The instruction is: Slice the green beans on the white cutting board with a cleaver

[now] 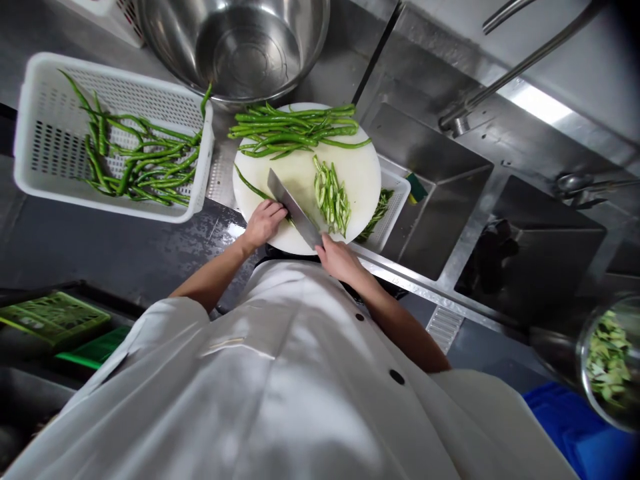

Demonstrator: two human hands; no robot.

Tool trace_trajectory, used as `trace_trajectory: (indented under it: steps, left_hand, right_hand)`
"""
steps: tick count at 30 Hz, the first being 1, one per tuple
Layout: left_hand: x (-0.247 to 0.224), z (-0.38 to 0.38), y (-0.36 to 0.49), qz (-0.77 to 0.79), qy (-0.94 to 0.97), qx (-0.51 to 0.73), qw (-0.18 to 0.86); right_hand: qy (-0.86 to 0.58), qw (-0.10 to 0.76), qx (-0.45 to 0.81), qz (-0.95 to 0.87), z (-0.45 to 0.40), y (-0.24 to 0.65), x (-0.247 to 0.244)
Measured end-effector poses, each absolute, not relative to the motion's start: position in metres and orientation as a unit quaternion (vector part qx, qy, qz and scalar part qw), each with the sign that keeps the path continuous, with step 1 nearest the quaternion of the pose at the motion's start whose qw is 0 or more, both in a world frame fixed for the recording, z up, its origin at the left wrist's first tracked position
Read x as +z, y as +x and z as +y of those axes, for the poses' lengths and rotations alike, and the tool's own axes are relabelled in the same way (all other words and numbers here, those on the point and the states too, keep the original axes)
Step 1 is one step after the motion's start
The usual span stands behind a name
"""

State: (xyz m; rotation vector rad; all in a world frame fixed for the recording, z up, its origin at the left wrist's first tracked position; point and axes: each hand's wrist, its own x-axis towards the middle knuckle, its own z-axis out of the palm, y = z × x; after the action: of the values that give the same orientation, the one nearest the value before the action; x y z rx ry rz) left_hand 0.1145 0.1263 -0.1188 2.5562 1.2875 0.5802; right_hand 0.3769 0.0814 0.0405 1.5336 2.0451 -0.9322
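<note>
On the round white cutting board, my left hand presses down a long green chili pepper, its fingers curled over one end. My right hand is closed round the handle of a cleaver, whose wide blade lies slanted beside the left fingertips. Right of the blade is a pile of sliced green peppers. Whole green peppers lie in a bundle along the far side of the board. The handle is mostly hidden by my right hand.
Left of the board stands a white perforated basket with more peppers. Behind is a large steel bowl. A white basket of cut peppers sits at the sink, near a sponge. A faucet reaches over the sink.
</note>
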Motion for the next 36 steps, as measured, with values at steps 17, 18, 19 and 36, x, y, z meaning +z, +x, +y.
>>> trace_trajectory:
  steps: [17, 18, 19, 36]
  left_hand:
    - [-0.115, 0.129, 0.116, 0.551, 0.811, 0.172, 0.101]
    - [-0.116, 0.128, 0.118, 0.551, 0.810, 0.171, 0.102]
    - [-0.116, 0.128, 0.118, 0.549, 0.812, 0.170, 0.102]
    - [-0.120, 0.128, 0.101, 0.516, 0.813, 0.231, 0.137]
  right_hand:
    - [0.552, 0.265, -0.311, 0.727, 0.065, 0.400, 0.072]
    - [0.548, 0.261, -0.317, 0.728, 0.066, 0.394, 0.068]
    - [0.547, 0.253, -0.321, 0.730, 0.069, 0.387, 0.062]
    - [0.574, 0.202, -0.327, 0.723, 0.073, 0.326, 0.018]
